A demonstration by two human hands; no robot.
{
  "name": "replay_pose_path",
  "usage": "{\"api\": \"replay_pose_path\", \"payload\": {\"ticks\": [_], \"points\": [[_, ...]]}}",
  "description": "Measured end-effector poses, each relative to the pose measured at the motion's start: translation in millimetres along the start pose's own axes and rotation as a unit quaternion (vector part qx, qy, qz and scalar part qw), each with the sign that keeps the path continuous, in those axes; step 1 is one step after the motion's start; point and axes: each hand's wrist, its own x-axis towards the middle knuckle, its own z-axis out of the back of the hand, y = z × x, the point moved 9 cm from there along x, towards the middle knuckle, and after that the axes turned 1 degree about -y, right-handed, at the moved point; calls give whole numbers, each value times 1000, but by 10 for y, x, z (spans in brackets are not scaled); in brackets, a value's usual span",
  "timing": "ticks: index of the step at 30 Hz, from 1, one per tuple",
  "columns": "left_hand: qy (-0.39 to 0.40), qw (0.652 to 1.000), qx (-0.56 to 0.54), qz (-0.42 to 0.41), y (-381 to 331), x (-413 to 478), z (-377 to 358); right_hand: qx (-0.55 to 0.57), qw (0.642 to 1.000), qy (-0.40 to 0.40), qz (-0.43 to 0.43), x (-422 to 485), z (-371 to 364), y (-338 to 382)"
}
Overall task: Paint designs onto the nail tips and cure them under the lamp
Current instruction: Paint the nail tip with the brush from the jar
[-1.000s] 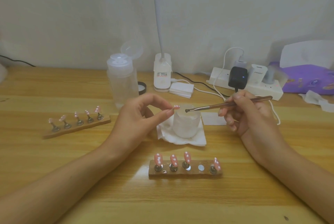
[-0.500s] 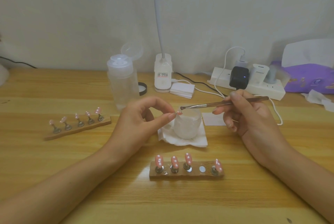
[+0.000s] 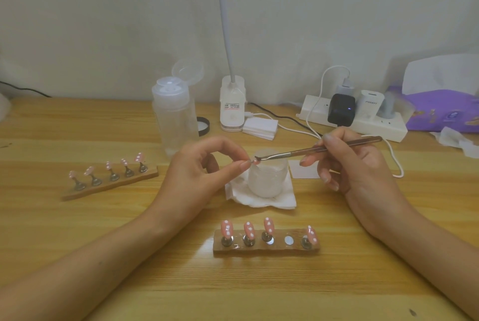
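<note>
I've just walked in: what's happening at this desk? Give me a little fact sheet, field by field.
Left hand: pinches one pink nail tip between thumb and forefinger
Right hand: holds a thin brush, its tip at that nail tip
Near stand: four dotted pink tips, one empty spot
Far stand: five tips
Behind the hands: frosted jar on a tissue
Back of desk: bottle with lid flipped open, lamp base, power strip
</note>
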Motion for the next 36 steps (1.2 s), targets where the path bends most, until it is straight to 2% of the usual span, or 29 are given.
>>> {"api": "replay_pose_path", "payload": {"ticks": [3,8,13,18,22,27,30,33,36], "points": [[0,1000,-3,-2,-3,-5,0,4,1000,-19,-3,6,54,-12],[2,1000,7,-11,-23,-3,-4,2,1000,7,15,-14,-11,36],[4,1000,7,-10,-26,-4,-7,-13,999,-29,8,-6,56,27],[4,1000,1,-8,-35,-9,-3,-27,999,-5,26,-13,-6,59],[5,1000,-1,0,-12,-8,-6,-24,999,-34,18,-7,51,47],[10,1000,-11,7,-10,-16,-21,-30,999,0,36,-18,-10,72],[10,1000,-17,12,-5,-12,-24,-43,999,-14,29,-17,12,50],[12,999,-24,17,1,-8,-26,-24,999,-35,22,-11,72,44],[15,999,-30,20,8,-15,-27,-13,999,-19,30,-15,39,67]]}}
